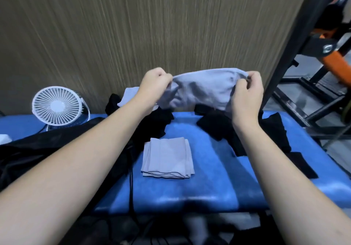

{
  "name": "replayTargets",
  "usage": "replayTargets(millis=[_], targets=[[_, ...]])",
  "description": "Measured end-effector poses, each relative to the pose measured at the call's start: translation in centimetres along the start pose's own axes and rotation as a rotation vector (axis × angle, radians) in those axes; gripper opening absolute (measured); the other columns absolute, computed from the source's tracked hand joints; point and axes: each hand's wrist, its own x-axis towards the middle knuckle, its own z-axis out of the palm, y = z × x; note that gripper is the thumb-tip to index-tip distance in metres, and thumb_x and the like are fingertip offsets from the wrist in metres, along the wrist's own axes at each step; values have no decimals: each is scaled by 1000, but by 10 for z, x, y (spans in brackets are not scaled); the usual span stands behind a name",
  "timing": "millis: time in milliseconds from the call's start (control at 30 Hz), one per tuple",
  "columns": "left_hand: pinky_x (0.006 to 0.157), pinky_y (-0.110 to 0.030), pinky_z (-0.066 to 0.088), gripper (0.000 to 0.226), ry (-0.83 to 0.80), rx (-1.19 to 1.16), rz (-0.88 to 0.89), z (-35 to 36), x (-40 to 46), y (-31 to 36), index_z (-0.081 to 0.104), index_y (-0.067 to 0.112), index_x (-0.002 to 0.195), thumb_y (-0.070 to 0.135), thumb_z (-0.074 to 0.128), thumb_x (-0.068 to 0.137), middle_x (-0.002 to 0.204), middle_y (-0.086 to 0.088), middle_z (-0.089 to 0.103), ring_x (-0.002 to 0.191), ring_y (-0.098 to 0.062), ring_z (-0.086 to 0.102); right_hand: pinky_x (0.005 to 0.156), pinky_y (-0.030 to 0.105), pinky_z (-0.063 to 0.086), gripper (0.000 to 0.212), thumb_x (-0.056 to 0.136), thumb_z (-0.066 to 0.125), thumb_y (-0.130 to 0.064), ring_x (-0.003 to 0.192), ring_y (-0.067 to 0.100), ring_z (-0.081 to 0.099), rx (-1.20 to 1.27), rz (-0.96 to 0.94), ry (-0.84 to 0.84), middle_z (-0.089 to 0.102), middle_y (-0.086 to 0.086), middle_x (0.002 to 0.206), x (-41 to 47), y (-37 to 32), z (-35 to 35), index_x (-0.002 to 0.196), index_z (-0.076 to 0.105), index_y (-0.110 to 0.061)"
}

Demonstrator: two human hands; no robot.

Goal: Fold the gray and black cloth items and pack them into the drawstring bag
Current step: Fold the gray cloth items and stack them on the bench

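Left hand (154, 82) pinches the left top edge of a gray cloth (201, 89); right hand (247, 93) pinches the right top edge. Cloth is held up, spread between both hands, center of frame, above the far edge of the table, lower part drooping toward the black pile.

Largest down:
- Brown wall (133, 26) fills the upper frame.
- Blue table (209, 178) across the lower middle.
- Black bag (38, 149), left of center, lying flat under the left forearm; looks like the drawstring bag, cords trailing toward the bottom edge, but cannot tell for sure.
- Black cloths (275, 130), loose and unfolded, right of center; more black pieces (152, 123) heaped just below the left hand.
- White fan (57, 106), left, against the wall.
- Folded gray stack (168, 158), center table, near edge side, several layers, neat.
- Another gray piece (127, 94) pokes out behind the left wrist, unfolded.

Progress judgement: early. 1 gray stack folded, 1 gray cloth in hand about to be folded, at least 1 more gray waiting. Black cloths untouched. Nothing visibly packed in the bag yet.
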Motion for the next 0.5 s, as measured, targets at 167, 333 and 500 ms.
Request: replayTargets(millis=[167,333,500], targets=[[55,-24,35,11,-131,124,-11,-17,-38,-12,56,10,74,10,49,82,59,2,51,55,-13,45,61,33,36,5,81,41,-13,66,14,40,-113,140,-143,44,-1,72,-15,4,-21,79,43,-16],[51,-19,33,25,-287,89,-129,-38,-63,-34,60,18,100,30,73,84,60,7,55,57,-7,48,51,30,34,8,81,42,-15,61,19,41,-245,308,-380,50,2,71,-38,11,-46,85,49,-12],[87,-27,48,54,-346,89,-160,-50,-80,-65,60,28,118,31,86,72,110,-1,62,98,-10,60,41,26,32,13,91,49,-15,53,19,40,-241,360,-465,53,3,74,-56,16,-62,102,55,-16]])
